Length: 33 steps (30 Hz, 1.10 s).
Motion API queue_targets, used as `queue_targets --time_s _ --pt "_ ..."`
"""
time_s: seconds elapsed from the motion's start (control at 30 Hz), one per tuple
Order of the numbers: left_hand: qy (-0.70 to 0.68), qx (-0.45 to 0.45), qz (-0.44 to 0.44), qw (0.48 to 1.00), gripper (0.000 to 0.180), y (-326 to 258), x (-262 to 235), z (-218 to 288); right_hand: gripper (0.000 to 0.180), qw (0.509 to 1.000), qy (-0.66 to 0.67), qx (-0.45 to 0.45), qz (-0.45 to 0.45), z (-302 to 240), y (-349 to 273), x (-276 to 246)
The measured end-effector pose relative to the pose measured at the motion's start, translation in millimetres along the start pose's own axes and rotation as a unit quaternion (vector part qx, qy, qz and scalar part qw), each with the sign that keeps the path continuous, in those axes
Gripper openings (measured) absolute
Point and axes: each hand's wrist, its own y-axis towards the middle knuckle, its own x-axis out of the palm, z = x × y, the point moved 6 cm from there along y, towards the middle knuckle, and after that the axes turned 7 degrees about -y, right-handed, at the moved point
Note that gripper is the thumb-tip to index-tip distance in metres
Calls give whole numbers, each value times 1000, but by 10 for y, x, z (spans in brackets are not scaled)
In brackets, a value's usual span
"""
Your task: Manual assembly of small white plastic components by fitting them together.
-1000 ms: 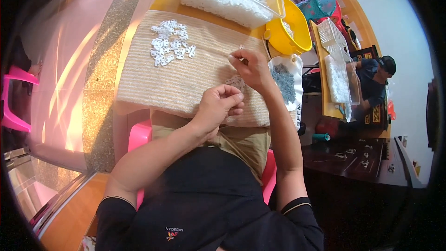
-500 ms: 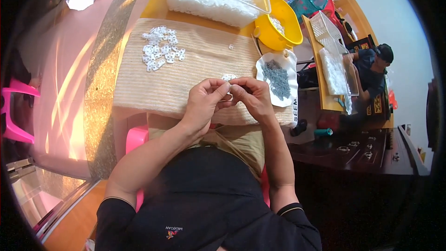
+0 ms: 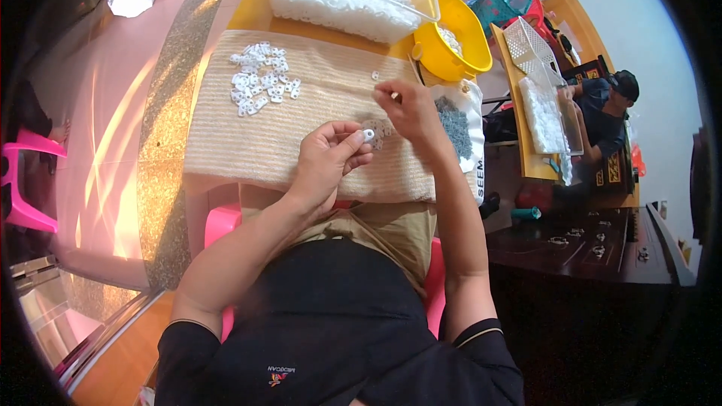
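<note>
My left hand [image 3: 327,159] pinches a small white plastic piece [image 3: 368,135] with a dark hole in it, between thumb and forefinger. Just right of it, a few pale small pieces [image 3: 380,132] lie on the striped beige cloth, partly covered by my hands. My right hand [image 3: 412,114] hovers above the cloth to the upper right, its fingers curled together and slightly blurred. Whatever may be between those fingertips is too small to name. A white scalloped tray [image 3: 475,116] of small grey parts [image 3: 453,126] is partly hidden behind my right wrist.
Small white pieces [image 3: 259,79] are heaped at the cloth's [image 3: 226,146] far left; a single one [image 3: 375,75] lies near its middle. Beyond stand a clear bin [image 3: 342,4] of white parts and a yellow basin [image 3: 455,37]. A person [image 3: 598,116] sits at the right beside another board.
My hands have parted: the right one has moved up and right, away from the left. The left stays near its place, and the white piece in it now shows.
</note>
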Motion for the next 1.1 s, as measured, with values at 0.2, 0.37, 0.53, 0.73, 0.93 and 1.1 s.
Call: queue_targets --time_s 0.2,0.37,0.53,0.73,0.93,1.1 --pt "-13 -21 9 1000 12 38 -56 -17 19 979 -204 9 -6 167 394 127" --pt "-17 -25 23 999 13 28 -55 34 20 974 -220 23 -41 182 415 199" --pt "-23 -30 26 999 12 62 -86 6 13 993 -114 -6 10 152 275 92" --pt "-24 -22 36 999 12 63 -112 17 9 999 -38 -26 13 -137 -201 48" --pt "-17 -29 37 999 12 54 -121 -7 10 997 -40 -42 -43 -199 -351 31" --pt "-14 -29 36 999 11 67 -133 -21 11 997 7 -47 -54 -203 -374 24"
